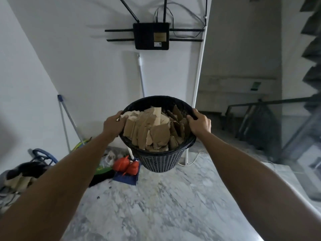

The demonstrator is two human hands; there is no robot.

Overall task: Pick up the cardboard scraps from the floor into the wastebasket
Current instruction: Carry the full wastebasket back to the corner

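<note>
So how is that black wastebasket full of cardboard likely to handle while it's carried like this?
Probably light for its size: the wastebasket has thin mesh walls and holds only cardboard scraps. The left hand and right hand grip opposite sides of the rim, so it should stay level. Scraps piled near the rim could spill if it tilts.

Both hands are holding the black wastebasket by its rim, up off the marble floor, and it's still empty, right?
Not empty. The head view shows the wastebasket packed with cardboard scraps. The rest holds: left hand and right hand grip its rim, and it hangs above the marble floor.
</note>
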